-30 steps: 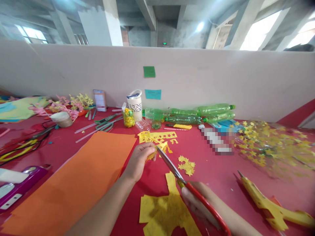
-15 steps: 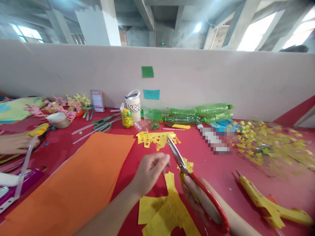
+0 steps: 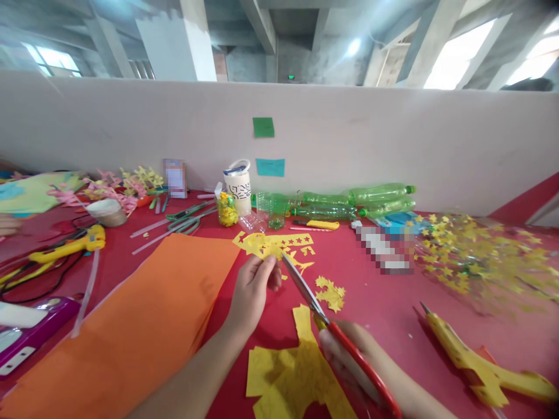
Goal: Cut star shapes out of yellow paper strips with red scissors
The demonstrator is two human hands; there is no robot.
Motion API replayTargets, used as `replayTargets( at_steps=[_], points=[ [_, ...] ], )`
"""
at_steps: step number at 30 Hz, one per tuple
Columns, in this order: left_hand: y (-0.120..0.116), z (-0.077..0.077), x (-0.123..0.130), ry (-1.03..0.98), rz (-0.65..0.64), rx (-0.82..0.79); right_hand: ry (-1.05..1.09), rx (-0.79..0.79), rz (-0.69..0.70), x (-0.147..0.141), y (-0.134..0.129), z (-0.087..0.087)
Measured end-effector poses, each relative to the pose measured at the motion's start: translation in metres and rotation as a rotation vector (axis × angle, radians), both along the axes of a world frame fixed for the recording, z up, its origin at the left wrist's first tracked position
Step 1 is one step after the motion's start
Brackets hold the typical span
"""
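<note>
My left hand (image 3: 253, 288) is closed in a pinch on a yellow paper scrap (image 3: 258, 243) with cut-out holes, just above the table. Red-handled scissors (image 3: 308, 297) are gripped in my right hand (image 3: 349, 349); their blades look closed, and the tip points at the paper by my left fingers. Behind the scrap lies a strip with star-shaped holes (image 3: 297, 239). A small pile of yellow paper stars (image 3: 331, 294) rests beyond the scissors. Larger yellow paper sheets (image 3: 279, 372) lie between my forearms, with the right hand partly over their edge.
Orange paper (image 3: 131, 314) covers the left side. A yellow glue gun (image 3: 72, 244) lies far left, another (image 3: 467, 355) at right. Green plastic bottles (image 3: 379, 195), a box cutter (image 3: 321, 225) and a white cup (image 3: 238, 189) line the back. Yellow star sprays (image 3: 463, 250) stand right.
My left hand has moved forward and taken hold of a yellow scrap. The scissors have shifted left and forward. At far left, another person's hand has let go of the glue gun and drawn back.
</note>
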State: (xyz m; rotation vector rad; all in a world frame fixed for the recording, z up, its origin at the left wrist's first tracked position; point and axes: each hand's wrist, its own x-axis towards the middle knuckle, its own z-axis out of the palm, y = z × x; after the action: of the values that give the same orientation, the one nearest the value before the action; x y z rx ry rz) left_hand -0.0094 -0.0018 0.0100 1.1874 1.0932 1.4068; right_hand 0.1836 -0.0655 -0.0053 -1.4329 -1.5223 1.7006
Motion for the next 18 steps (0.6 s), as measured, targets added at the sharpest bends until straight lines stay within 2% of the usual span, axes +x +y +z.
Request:
replayTargets(
  at_steps=[6,10,16,18],
  points=[
    [0.001,0.001,-0.002,0.048,0.042,0.016,-0.016,0.085,0.156,0.004,0.002,0.017],
    [0.002,0.0,-0.003,0.049,0.015,0.009,0.009,0.091,0.186,0.004,0.003,0.026],
    [0.004,0.0,-0.005,0.027,-0.014,0.016,-0.036,0.112,0.145,0.004,0.003,0.016],
    [0.005,0.0,-0.007,0.018,-0.03,0.014,-0.059,0.108,0.081,0.004,0.002,0.012]
  ],
)
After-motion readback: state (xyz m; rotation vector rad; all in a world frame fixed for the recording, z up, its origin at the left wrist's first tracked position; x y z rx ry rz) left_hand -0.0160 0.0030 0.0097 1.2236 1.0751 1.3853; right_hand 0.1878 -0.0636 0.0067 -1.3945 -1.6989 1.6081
